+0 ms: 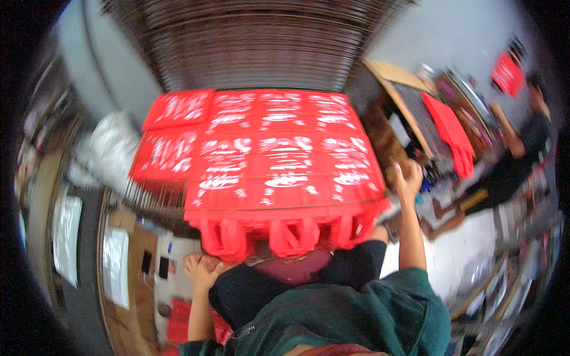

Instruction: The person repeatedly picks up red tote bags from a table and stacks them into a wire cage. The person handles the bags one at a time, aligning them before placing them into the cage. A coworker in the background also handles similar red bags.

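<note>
Red fabric bags with white print lie in rows on a wire shelf in front of me. Their looped red handles hang over the near edge. My left hand is low at the near left, beside my knee and just below the leftmost handles. Its thumb stands apart from the fingers, and nothing shows in it. Out past the right edge of the bags, my right hand is raised with thumb and fingers apart, also with nothing visible in it. Both hands are slightly blurred.
Stacked wire shelves rise behind the bags. To the right, a wood-edged board stands near another red bag. A person is at the far right. A clear plastic bundle sits left.
</note>
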`<action>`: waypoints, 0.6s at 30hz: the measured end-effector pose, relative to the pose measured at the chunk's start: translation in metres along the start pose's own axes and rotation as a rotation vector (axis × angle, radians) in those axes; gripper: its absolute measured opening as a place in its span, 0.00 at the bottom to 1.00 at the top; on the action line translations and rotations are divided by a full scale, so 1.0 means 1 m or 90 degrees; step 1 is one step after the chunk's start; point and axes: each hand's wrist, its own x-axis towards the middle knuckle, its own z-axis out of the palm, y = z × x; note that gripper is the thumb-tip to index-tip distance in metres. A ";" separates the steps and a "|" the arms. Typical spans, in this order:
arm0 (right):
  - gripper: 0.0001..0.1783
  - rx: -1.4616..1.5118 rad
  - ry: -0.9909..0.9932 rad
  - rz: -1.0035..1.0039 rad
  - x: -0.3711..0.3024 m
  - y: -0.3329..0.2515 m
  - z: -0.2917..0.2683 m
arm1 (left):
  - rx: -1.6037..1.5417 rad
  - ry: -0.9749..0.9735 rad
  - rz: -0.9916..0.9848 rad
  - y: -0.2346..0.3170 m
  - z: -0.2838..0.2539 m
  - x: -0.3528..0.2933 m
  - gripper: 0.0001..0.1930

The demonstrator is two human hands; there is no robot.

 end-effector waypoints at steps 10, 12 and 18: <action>0.41 -0.207 -0.222 0.225 0.068 0.090 -0.034 | 0.034 -0.201 -0.038 -0.002 0.019 -0.008 0.36; 0.43 -0.220 -0.299 0.247 0.072 0.094 -0.034 | 0.059 -0.114 -0.066 -0.005 0.033 -0.012 0.38; 0.44 -0.240 -0.259 0.202 0.065 0.105 -0.022 | 0.059 -0.180 -0.149 -0.012 0.037 -0.007 0.38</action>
